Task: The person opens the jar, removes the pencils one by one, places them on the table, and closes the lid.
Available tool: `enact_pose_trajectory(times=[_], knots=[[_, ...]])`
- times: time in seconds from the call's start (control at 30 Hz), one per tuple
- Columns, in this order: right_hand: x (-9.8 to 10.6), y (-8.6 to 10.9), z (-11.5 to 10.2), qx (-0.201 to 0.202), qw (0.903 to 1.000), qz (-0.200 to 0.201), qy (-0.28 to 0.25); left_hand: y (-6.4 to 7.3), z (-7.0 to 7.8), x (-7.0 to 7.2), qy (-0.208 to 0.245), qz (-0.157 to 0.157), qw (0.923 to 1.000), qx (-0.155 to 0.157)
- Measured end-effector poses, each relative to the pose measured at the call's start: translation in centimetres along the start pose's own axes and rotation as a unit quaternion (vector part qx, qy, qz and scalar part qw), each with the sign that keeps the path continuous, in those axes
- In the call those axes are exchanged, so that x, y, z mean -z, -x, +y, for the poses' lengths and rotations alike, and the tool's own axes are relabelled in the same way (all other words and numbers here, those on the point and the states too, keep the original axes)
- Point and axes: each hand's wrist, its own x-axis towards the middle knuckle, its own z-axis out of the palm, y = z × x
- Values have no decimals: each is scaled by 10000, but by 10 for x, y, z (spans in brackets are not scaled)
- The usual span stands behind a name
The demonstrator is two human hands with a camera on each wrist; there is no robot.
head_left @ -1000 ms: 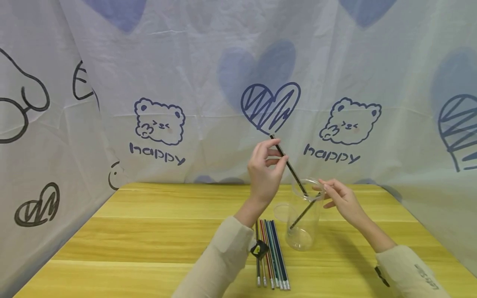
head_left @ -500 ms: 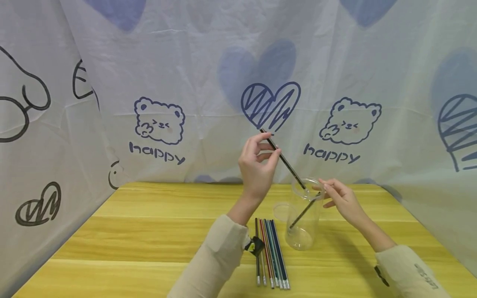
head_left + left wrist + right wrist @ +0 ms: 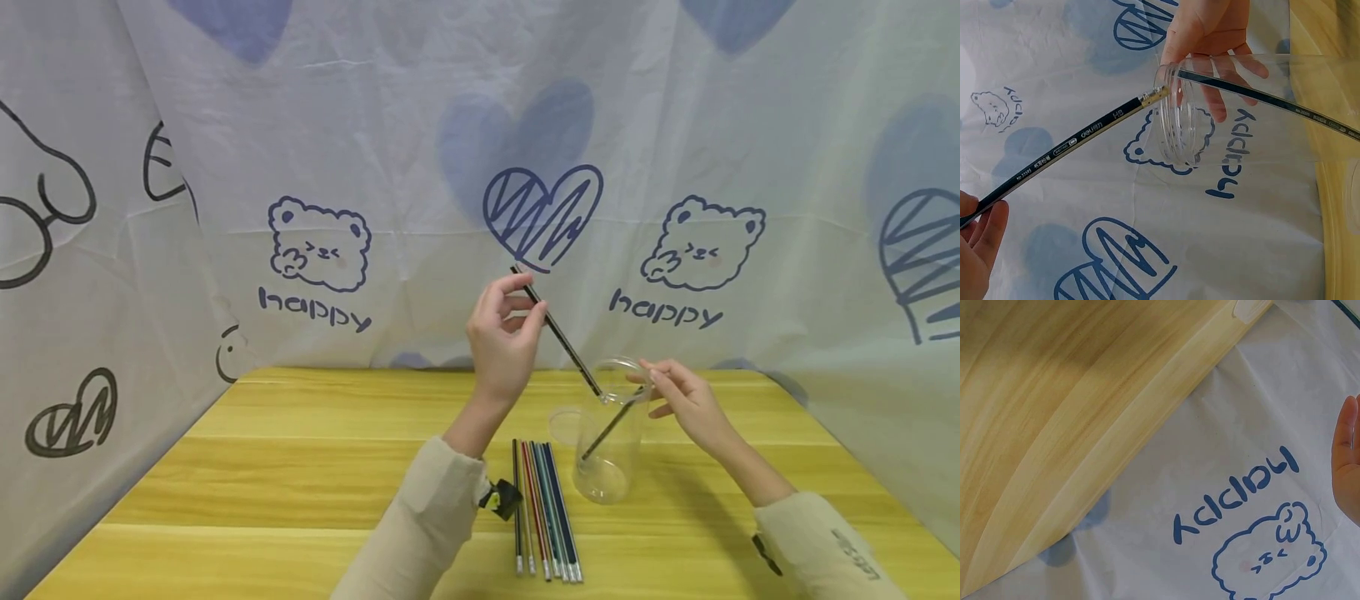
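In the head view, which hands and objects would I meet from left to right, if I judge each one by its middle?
Left hand → row of loose pencils → clear jar → right hand.

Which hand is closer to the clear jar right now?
The right: the right hand holds the clear jar near its rim. The left hand is apart from it, higher and leftward, holding a pencil.
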Motion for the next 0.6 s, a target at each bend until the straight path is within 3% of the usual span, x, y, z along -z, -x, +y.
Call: enact_pose_trajectory(times=[0.33, 0.6], knots=[[-1, 0, 0, -4, 10000, 20, -64, 5, -7, 9, 62, -569, 9957, 725], [-1, 0, 2, 17, 10000, 15, -74, 12, -13, 15, -7, -779, 9920, 995]])
